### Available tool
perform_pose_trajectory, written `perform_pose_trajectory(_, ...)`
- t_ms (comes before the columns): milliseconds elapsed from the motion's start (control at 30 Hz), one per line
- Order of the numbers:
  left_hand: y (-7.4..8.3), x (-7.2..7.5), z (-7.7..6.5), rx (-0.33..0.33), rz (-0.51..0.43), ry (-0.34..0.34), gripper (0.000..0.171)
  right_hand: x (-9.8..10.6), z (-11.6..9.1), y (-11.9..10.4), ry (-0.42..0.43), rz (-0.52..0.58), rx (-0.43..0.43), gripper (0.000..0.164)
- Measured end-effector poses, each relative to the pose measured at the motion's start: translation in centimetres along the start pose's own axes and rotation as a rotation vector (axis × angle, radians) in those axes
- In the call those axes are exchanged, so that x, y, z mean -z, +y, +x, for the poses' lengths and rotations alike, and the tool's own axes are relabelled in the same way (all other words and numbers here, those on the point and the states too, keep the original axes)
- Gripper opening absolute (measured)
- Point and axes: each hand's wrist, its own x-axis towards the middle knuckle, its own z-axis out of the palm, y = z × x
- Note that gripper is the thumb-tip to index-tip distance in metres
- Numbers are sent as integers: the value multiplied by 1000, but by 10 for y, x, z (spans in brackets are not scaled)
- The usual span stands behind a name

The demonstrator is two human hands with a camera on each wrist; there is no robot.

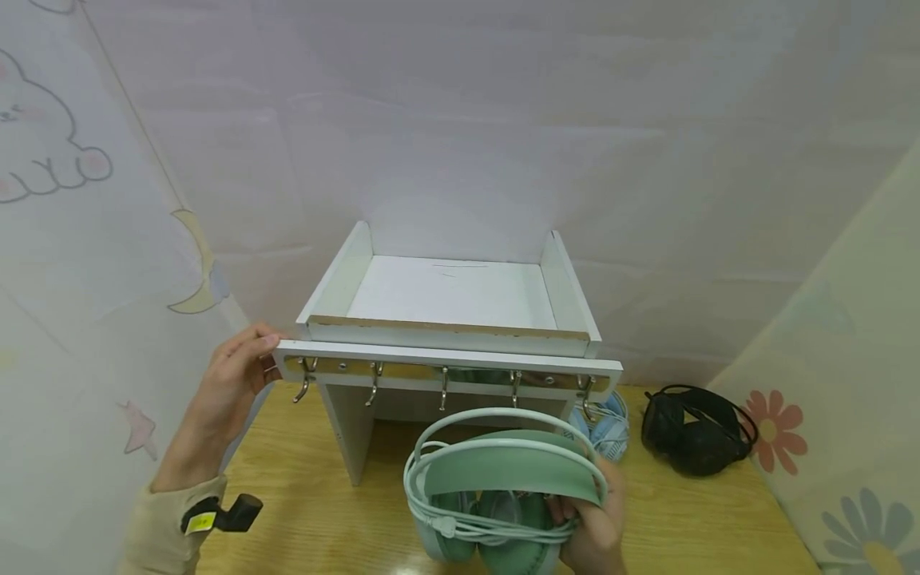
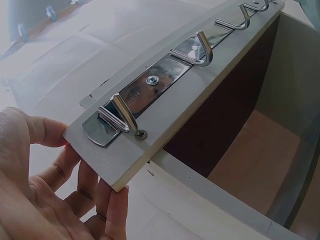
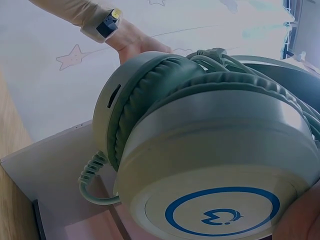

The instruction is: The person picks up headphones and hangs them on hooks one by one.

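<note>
A white hook rail with several metal hooks runs along the front of a white wooden shelf unit. My left hand pinches the rail's left end, thumb at one edge and fingertips at the other, as the left wrist view shows up close. In front of the shelf and below the hooks, my right hand grips green headphones by their right side. Their white cable is bundled across the ear cups. One ear cup fills much of the right wrist view, where only a bit of the right hand shows.
Behind the right end of the shelf lie light blue headphones, partly hidden. Black headphones rest farther right on the wooden table. Covered walls with printed drawings stand at the back and both sides.
</note>
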Motion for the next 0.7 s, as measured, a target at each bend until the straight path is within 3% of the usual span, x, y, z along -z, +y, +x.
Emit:
perform_pose_trajectory(400,1,0,0,-9,-19,-7,36,-7,5,6,-57,40,14,45)
perform_pose_trajectory(700,2,-1,-1,7,2,3,37,-16,6,12,-47,55,6,43)
